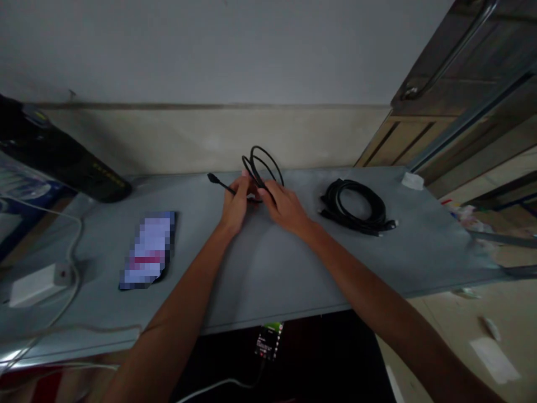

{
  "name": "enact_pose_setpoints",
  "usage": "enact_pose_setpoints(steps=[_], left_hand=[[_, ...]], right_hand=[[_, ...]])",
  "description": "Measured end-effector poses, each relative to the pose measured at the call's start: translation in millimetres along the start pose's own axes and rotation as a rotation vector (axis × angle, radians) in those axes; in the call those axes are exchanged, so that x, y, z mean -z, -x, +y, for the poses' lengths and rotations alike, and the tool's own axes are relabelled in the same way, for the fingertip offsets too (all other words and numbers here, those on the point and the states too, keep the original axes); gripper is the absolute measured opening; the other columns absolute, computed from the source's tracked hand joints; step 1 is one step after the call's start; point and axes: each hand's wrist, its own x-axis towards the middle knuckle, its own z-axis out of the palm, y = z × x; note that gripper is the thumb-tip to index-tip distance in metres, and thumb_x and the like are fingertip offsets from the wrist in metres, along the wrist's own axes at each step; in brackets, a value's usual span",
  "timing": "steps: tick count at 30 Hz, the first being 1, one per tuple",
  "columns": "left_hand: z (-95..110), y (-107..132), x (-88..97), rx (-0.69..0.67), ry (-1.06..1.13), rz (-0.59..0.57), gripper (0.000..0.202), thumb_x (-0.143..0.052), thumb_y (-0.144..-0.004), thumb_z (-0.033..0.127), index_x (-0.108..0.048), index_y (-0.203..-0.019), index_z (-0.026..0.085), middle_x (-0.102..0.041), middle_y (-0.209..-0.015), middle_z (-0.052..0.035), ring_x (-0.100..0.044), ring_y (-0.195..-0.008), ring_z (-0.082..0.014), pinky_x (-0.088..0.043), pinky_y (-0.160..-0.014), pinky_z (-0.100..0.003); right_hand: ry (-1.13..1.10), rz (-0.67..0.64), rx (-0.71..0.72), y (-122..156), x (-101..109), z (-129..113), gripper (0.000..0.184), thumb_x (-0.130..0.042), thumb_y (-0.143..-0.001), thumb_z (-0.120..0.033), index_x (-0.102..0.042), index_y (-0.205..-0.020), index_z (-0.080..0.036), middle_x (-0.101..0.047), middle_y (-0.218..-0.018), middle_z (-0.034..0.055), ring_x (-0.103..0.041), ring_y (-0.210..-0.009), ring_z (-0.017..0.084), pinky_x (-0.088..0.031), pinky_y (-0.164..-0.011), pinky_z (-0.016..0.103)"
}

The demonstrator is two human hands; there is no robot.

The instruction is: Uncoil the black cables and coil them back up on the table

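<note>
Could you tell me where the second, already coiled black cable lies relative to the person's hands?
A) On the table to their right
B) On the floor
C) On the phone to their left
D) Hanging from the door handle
A: the coiled cable lies on the grey table, right of the right hand.

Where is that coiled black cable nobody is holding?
The coiled black cable lies on the grey table, right of centre in the head view, just right of the person's right hand.

cable (263,162): black, smooth rubbery | table (268,263): grey, matt | door (461,73): glossy metal
</note>
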Motion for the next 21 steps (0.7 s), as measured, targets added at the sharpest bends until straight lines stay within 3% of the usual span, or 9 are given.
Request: enact_pose_setpoints(steps=[4, 7, 10, 14, 21], left_hand=[[0, -3, -4.6, -0.025, 0.12, 0.027, 0.06, -0.075, -0.098, 0.079, -0.076, -0.089, 0.02, -0.079, -0.095, -0.0091, -0.079, -0.095, -0.0267, -0.063, -0.078, -0.035], [6, -5, -6.3, -0.028, 0.268, 0.021, 0.044, -0.087, -0.096, 0.063, -0.077, -0.089, 0.021, -0.08, -0.093, -0.0061, -0.08, -0.093, -0.024, -0.065, -0.083, -0.034], [13, -5, -3.4, 0.037, 0.385, 0.018, 0.031, -0.089, -0.099, 0.051, -0.08, -0.095, 0.021, -0.079, -0.088, -0.0043, -0.078, -0.083, -0.0196, -0.065, -0.08, -0.032], [17, -7, 4.8, 0.108, 0.445, 0.025, 0.023, -0.086, -0.103, 0.043, -0.081, -0.098, 0.021, -0.079, -0.084, -0.0031, -0.073, -0.071, -0.0163, -0.064, -0.071, -0.029], [19, -14, 16.3, 0.136, 0.454, 0.12, 0.033, -0.067, -0.116, 0.044, -0.078, -0.1, 0.017, -0.073, -0.076, -0.0009, -0.066, -0.061, -0.0121, -0.057, -0.062, -0.027]], right_hand=[[0.046, 0.011, 0.093, 2, 6, 0, 0.044, -0.031, -0.123, -0.05, -0.066, -0.121, -0.024, -0.066, -0.118, 0.0121, -0.064, -0.113, 0.028, -0.057, -0.107, 0.048], [0.047, 0.033, 0.075, 1, 9, 3, 0.041, -0.032, -0.123, -0.046, -0.066, -0.116, -0.025, -0.063, -0.116, 0.0105, -0.063, -0.112, 0.026, -0.056, -0.107, 0.047], [-0.003, 0.088, 0.029, 1, 11, 10, 0.041, -0.033, -0.124, -0.049, -0.064, -0.113, -0.024, -0.064, -0.111, 0.0091, -0.064, -0.109, 0.024, -0.055, -0.104, 0.043], [-0.132, 0.254, -0.048, -4, 14, 20, 0.043, -0.041, -0.121, -0.061, -0.061, -0.108, -0.025, -0.066, -0.105, 0.0055, -0.065, -0.098, 0.021, -0.055, -0.094, 0.038], [-0.385, 0.526, -0.261, -13, 34, 29, 0.058, -0.046, -0.111, -0.082, -0.062, -0.099, -0.027, -0.058, -0.082, -0.0016, -0.056, -0.075, 0.016, -0.052, -0.072, 0.031]])
